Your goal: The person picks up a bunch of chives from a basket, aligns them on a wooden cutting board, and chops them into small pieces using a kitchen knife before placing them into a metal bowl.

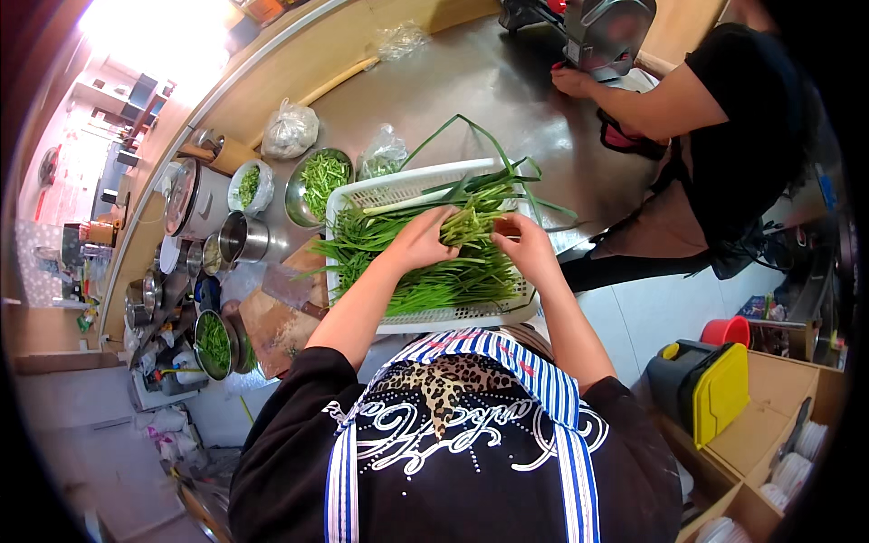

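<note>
Before me a white plastic basket [434, 320] holds long green chive-like leaves [434, 288] and leafy greens. My left hand [426, 239] is closed around the near end of a bunch of green stems [472, 220] above the basket. At the bunch's right side is my right hand [521, 243], thumb and fingers curled near the stem ends; whether it grips any stem is unclear. Long green onion leaves [502, 153] lie across the basket's far right corner, bent over its rim. To the left, a cleaver [288, 288] rests on a wooden cutting board [268, 326].
A co-worker [740, 129] stands at the right by a metal machine [604, 41]. Left of the basket stand a steel bowl of cut greens [324, 183], a plastic-lined bowl [250, 186], steel pots [244, 236] and a lidded pot [197, 200]. A yellow-lidded bin [719, 394] is at lower right.
</note>
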`<control>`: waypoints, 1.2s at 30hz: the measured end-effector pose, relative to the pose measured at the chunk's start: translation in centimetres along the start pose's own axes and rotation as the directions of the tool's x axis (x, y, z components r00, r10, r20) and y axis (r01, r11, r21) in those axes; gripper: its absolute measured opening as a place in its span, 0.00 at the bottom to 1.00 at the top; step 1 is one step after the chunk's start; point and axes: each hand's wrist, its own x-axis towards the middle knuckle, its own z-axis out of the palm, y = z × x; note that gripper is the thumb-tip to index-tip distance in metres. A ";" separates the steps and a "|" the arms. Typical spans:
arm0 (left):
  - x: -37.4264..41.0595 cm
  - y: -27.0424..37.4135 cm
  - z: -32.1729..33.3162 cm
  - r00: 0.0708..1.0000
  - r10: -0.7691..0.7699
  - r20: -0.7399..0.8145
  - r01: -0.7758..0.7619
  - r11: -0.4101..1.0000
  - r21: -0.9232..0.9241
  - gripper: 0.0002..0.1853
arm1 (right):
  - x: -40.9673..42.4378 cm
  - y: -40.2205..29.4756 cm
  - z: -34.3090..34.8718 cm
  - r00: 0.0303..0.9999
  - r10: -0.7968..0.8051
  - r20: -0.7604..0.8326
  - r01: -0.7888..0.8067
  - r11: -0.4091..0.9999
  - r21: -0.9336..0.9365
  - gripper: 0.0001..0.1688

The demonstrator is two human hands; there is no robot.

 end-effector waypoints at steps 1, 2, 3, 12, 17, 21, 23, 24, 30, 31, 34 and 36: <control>-0.1 -0.7 0.4 0.998 0.052 -0.033 -0.053 0.998 -0.020 0.27 | 0.0 0.5 0.6 1.000 -0.010 0.016 0.010 1.000 0.001 0.22; 0.0 -1.8 1.0 0.992 0.104 -0.068 -0.107 0.994 -0.037 0.28 | 0.0 1.2 1.4 0.999 -0.020 0.031 0.020 1.000 0.001 0.22; 0.1 -2.5 1.4 0.982 0.155 -0.104 -0.161 0.986 -0.052 0.29 | 0.1 1.5 1.9 0.998 -0.031 0.045 0.031 1.000 0.001 0.21; -0.8 -1.4 1.2 0.991 -0.115 0.071 0.123 0.984 -0.129 0.31 | 0.3 2.4 3.8 0.996 -0.075 -0.042 0.075 0.997 0.006 0.22; -0.9 -2.5 3.7 0.955 0.232 -0.183 -0.226 0.973 0.051 0.40 | 0.0 1.9 3.5 0.996 0.043 0.081 -0.056 0.984 0.168 0.18; -0.6 -2.8 4.8 0.937 0.292 -0.192 -0.263 0.951 0.165 0.39 | -0.2 1.7 3.2 0.994 0.070 0.090 -0.095 0.943 0.320 0.18; -0.6 -4.1 5.6 0.930 0.287 -0.231 -0.249 0.951 0.182 0.38 | -0.4 0.7 2.9 0.996 0.044 0.082 -0.065 0.959 0.277 0.16; -0.5 -3.9 5.7 0.914 0.295 -0.277 -0.263 0.953 0.148 0.36 | -0.4 0.1 2.3 0.997 0.029 0.065 -0.045 0.966 0.253 0.16; -0.5 -3.1 2.9 0.983 -0.009 -0.183 -0.043 0.959 -0.280 0.27 | 0.1 0.1 0.0 0.985 0.004 -0.171 0.022 0.989 0.150 0.14; -0.6 -2.9 2.2 0.989 -0.015 -0.146 -0.050 0.900 -0.434 0.27 | 0.0 0.4 0.2 0.993 -0.034 -0.116 0.043 0.996 0.075 0.14; -1.1 -3.4 1.1 0.981 -0.074 -0.179 -0.064 0.750 -0.658 0.26 | -1.4 -1.3 1.6 0.990 -0.130 0.056 0.134 0.986 -0.097 0.19; -1.6 -3.0 -0.6 0.981 -0.057 -0.185 -0.089 0.716 -0.693 0.26 | -1.7 -2.1 3.0 0.992 -0.121 0.030 0.123 0.989 -0.080 0.20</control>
